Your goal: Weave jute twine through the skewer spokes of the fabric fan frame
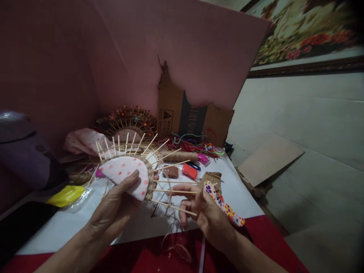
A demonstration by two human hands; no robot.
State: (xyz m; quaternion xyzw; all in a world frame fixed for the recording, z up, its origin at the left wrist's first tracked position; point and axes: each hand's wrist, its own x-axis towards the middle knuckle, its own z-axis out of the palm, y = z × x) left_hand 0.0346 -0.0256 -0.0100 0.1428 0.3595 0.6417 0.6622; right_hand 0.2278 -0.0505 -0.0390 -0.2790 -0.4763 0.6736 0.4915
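My left hand (116, 203) grips a half-round craft piece (125, 172), thumb on its front and fingers behind. White fabric with pink dots covers the piece, and braided twine edges its curve. Thin wooden sticks (167, 154) fan out from that edge. Loose twine (172, 216) loops around the lower right sticks and hangs in a tangle. At those stick ends, my right hand (209, 216) has curled fingers on the twine; the exact grip is partly hidden. Close to it lies a curved strip with a colourful flower pattern (224, 204).
A twine roll (182, 156), brown packet (171, 171), red packet (190, 171) and pipe cleaners (193, 146) lie behind. A similar decorated half-round (127, 123) and torn cardboard (196, 117) stand at the back. To the left are a yellow packet (66, 195) and purple container (25, 151).
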